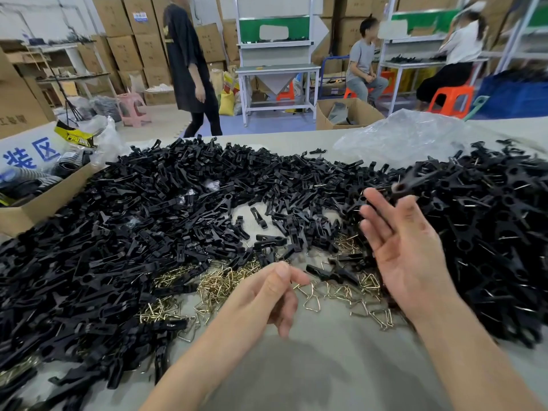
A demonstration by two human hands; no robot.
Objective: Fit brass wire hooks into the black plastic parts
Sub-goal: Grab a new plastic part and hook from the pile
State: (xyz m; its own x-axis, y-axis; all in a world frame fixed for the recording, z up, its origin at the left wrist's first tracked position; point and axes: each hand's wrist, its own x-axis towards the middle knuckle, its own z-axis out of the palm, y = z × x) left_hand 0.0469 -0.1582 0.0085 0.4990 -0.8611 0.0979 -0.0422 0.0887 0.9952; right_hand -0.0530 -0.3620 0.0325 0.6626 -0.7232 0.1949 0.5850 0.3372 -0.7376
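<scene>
Head view: brass wire hooks (225, 284) lie in a loose tangle at the near middle of the worktop (326, 369). A broad heap of black plastic parts (148, 218) rings them and runs to the left and far edges. A second heap (489, 232) at the right edge shows wire glints, likely fitted ones. Right hand (409, 256) is spread, palm up, gripping nothing. A blurred black part (415, 183) sits just past its fingertips, contact unclear. Left hand (267, 295) hovers over the hooks, thumb and forefinger close together; cannot tell whether they pinch a hook. Judgement: hooks light, springy, apt to snag neighbours, so take one by a straight side. Parts light and stiff; hold by the body.
</scene>
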